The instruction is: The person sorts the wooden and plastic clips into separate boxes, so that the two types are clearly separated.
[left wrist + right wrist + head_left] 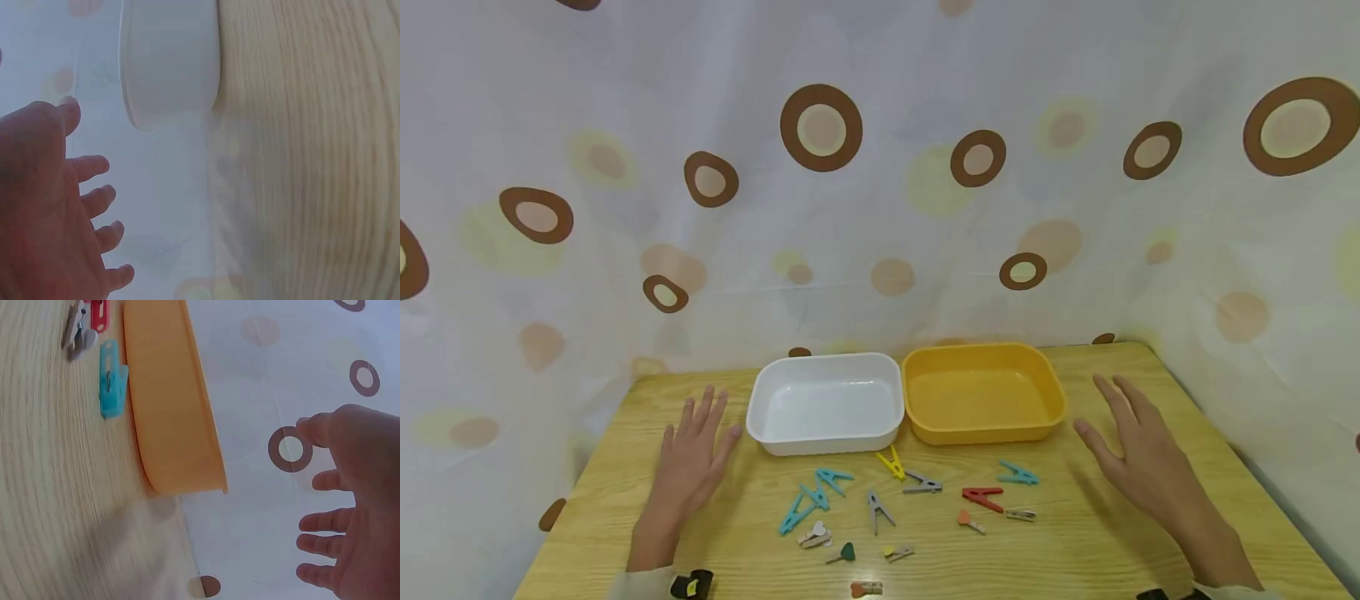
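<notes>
- A scatter of small clothespins (880,508) is lying on the wooden counter (1150,550), spread just in front of two shallow tubs and between a person's two hands.
- Among them, teal pegs (811,498) are sitting left of centre, a yellow peg (892,463) is resting just short of the gap between the tubs, a red peg (982,497) and another teal peg (1018,475) are lying toward the right, and grey ones (922,483) are sitting mid-cluster.
- Judging by their look, the pegs are light, stiff plastic with sprung ends; each is likely asking for a pinch across its long sides or at the paired handle ends, and the smooth counter may be letting them skid under a careless touch.
- The white tub (826,402) and the yellow tub (983,392) are standing side by side, touching or all but touching, both holding nothing visible; they appear thin-walled and rigid, easiest taken by the rolled rim.
- The left hand (691,457) is hovering or resting flat beside the white tub, its fingers (94,167) spread apart and holding nothing.
- The right hand (1138,454) is lying open to the right of the yellow tub, fingers (322,522) apart and likewise gripping nothing; whether either palm is touching the counter cannot be told.
- A pale curtain (880,167) printed with brown rings is hanging behind and around the counter.
</notes>
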A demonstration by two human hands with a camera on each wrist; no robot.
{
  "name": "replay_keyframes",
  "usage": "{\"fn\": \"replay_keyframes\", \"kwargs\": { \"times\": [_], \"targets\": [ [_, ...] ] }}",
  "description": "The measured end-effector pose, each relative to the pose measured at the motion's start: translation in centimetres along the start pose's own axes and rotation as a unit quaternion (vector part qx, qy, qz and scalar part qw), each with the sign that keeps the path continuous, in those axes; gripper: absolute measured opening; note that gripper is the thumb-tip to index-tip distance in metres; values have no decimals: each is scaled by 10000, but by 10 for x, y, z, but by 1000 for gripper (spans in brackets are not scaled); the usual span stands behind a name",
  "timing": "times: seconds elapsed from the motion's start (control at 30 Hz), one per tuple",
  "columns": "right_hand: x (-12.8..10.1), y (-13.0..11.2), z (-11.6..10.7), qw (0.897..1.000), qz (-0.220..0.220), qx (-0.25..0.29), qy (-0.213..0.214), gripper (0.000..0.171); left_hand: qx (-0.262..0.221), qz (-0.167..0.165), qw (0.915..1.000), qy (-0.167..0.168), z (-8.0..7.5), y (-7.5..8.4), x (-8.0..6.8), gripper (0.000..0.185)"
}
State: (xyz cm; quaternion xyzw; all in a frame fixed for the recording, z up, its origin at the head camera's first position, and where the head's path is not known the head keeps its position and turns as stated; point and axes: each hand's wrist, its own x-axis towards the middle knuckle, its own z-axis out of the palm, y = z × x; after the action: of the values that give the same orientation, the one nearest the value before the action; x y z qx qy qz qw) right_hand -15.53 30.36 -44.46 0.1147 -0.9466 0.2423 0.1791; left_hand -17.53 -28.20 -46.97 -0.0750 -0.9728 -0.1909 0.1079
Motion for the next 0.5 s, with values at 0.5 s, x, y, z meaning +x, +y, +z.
{"fn": "replay_keyframes", "kwargs": {
  "times": [0.5],
  "targets": [
    [-17, -13, 21, 9857, 242, 1570, 553, 42, -51, -60, 9999, -97, 17, 15, -2, 65]
  ]
}}
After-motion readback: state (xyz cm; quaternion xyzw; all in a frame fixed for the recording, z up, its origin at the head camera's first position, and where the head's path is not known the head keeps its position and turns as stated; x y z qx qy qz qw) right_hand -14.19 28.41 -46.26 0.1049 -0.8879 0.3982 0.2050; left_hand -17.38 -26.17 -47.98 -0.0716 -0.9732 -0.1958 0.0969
